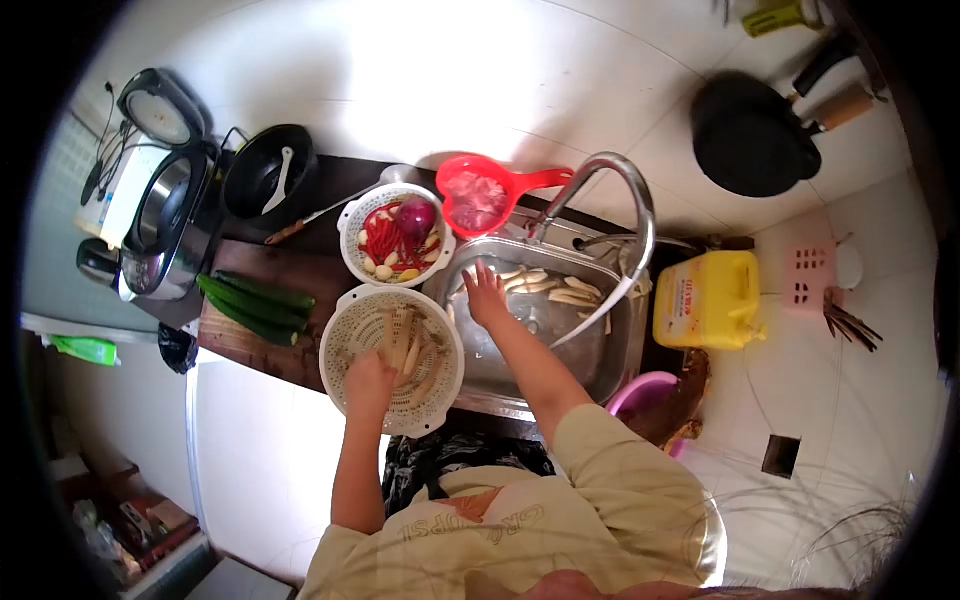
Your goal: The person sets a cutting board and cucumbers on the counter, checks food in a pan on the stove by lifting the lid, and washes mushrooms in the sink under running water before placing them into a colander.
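My left hand (370, 382) reaches down into a cream-coloured colander (338, 340), its fingers curled among long pale pieces of food (413, 352). What it grips, if anything, is hidden. Over the left part of the metal sink (620, 362), my right hand (486, 297) is stretched out with its fingers apart and nothing visible in them. More pale, elongated pieces (573, 292) lie in the sink along its far side, their exact kind unclear. The curved faucet (645, 210) arches over the sink.
A white basket (352, 245) holds red chilies, garlic and a purple onion (416, 217). Behind it is a red scoop (520, 183) with pinkish meat. Cucumbers (255, 308) lie on a wooden board (245, 258) at left. A yellow jug (705, 300) stands right of the sink.
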`<state>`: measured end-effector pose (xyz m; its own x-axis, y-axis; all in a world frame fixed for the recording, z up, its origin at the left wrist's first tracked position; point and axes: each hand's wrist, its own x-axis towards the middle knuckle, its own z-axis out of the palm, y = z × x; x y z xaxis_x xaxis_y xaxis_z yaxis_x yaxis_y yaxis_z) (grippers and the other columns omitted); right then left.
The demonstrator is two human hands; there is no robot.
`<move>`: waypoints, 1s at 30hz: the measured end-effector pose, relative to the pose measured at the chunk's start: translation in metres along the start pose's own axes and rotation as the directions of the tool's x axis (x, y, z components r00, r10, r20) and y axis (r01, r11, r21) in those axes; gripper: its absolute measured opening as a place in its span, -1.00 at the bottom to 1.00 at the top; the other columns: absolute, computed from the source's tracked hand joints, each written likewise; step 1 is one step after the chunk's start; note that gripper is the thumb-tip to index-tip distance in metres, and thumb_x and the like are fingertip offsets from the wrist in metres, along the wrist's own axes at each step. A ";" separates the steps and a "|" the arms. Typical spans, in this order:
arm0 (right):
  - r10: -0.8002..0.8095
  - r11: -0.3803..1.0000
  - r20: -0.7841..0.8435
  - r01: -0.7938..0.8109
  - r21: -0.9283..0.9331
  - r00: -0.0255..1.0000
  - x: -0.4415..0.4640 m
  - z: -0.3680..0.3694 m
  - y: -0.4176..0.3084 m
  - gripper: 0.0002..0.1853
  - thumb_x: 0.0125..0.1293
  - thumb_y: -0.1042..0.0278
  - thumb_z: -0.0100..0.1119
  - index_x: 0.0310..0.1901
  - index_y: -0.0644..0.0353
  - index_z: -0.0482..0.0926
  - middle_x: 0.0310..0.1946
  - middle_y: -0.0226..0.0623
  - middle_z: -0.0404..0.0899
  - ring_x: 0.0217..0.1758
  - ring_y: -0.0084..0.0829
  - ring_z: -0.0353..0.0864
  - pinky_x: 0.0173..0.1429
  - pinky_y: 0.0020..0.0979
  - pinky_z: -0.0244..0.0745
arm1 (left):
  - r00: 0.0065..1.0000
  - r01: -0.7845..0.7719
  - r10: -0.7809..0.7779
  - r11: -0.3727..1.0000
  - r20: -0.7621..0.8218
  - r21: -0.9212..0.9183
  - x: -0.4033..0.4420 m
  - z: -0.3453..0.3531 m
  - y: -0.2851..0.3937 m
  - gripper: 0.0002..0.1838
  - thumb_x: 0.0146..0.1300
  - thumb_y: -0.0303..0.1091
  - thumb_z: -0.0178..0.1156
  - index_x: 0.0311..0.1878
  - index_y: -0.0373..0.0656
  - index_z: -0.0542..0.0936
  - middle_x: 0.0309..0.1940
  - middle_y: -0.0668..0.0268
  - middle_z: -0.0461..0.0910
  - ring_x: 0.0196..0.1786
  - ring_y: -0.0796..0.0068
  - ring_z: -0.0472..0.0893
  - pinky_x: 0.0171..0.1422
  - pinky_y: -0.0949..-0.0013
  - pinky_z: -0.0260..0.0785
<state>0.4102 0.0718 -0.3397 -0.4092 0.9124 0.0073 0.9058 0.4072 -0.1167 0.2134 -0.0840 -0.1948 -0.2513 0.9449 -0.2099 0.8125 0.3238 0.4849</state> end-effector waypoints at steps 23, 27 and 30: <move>0.541 -0.376 0.327 -0.125 0.918 0.775 -0.133 -0.159 0.072 -0.75 0.26 0.20 -0.10 -0.31 0.22 0.46 -0.61 -0.41 0.46 -0.65 -0.64 0.38 -0.60 -0.59 0.33 | 0.755 0.535 0.262 0.284 0.601 -0.796 0.008 0.122 0.214 -0.56 0.18 0.10 -0.12 -0.34 -0.12 0.45 -0.63 0.41 0.43 -0.57 0.57 0.46 -0.61 0.53 0.25; 0.480 -0.450 0.305 -0.067 0.891 0.822 -0.141 -0.173 0.077 -0.78 0.25 0.23 -0.10 -0.30 0.18 0.46 -0.75 -0.47 0.33 -0.84 -0.62 0.24 -0.82 -0.60 0.11 | 0.659 0.631 0.429 0.132 0.618 -0.765 0.014 0.133 0.232 -0.52 0.12 0.21 -0.13 -0.54 -0.05 0.33 -0.71 0.45 0.31 -0.75 0.62 0.29 -0.71 0.57 0.16; 0.552 -0.447 0.344 -0.078 0.891 0.760 -0.139 -0.176 0.086 -0.78 0.26 0.22 -0.12 -0.34 0.16 0.47 -0.78 -0.47 0.33 -0.90 -0.64 0.16 -0.87 -0.60 0.01 | 0.735 0.558 0.390 0.119 0.555 -0.821 0.007 0.129 0.248 -0.66 0.22 0.03 -0.13 -0.38 -0.04 0.39 -0.68 0.48 0.31 -0.76 0.63 0.23 -0.73 0.59 0.04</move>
<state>0.5643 -0.0126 -0.1761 0.1511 0.9040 -0.4000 -0.4704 -0.2901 -0.8334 0.4812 -0.0037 -0.1855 0.4241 0.7932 -0.4369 -0.4752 0.6056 0.6383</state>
